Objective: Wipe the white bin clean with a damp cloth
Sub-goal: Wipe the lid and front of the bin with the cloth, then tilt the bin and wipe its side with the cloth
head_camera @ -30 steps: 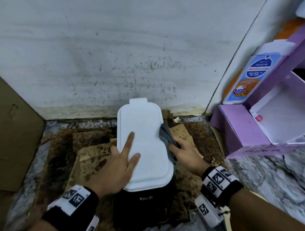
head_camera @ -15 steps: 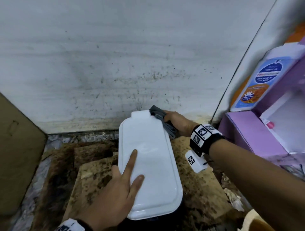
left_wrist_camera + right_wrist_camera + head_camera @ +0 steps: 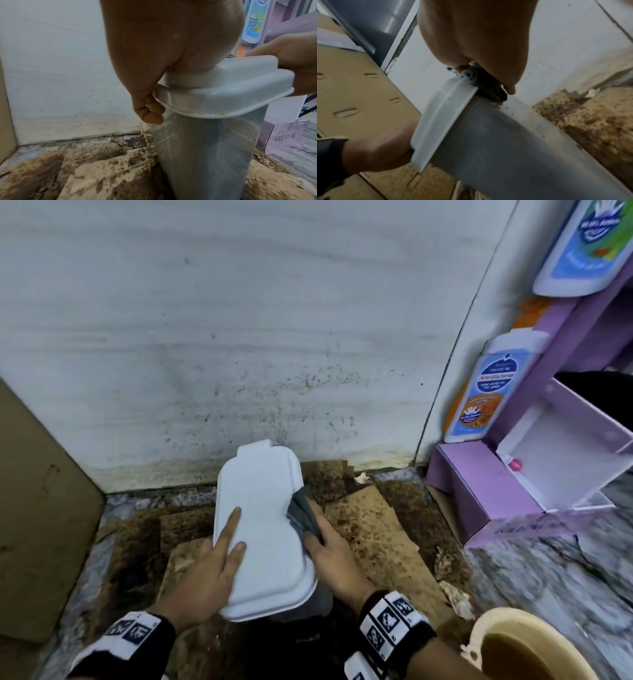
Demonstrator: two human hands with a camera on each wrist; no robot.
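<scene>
The white bin stands on the floor near the wall, with a white lid [image 3: 267,508] over a grey body [image 3: 205,148]. My left hand [image 3: 226,542] holds the lid [image 3: 231,92]: index finger and thumb lie on top, and the other fingers [image 3: 150,111] curl under its left rim. My right hand [image 3: 329,549] grips a grey cloth [image 3: 301,515] and presses it against the middle of the lid's right edge. In the right wrist view the cloth [image 3: 488,86] is bunched under the lid's rim [image 3: 440,115], against the body [image 3: 522,142].
Stained cardboard [image 3: 376,535] covers the floor around the bin. A purple box [image 3: 479,494] and soap bottles [image 3: 486,395] stand at the right. A beige bucket [image 3: 524,648] of brownish water sits near right. Brown cardboard [image 3: 34,508] leans at the left. The spattered wall [image 3: 274,337] is close behind.
My right hand has drawn the cloth from the lid's far corner back along the right edge to its middle. The left hand has kept its hold on the lid.
</scene>
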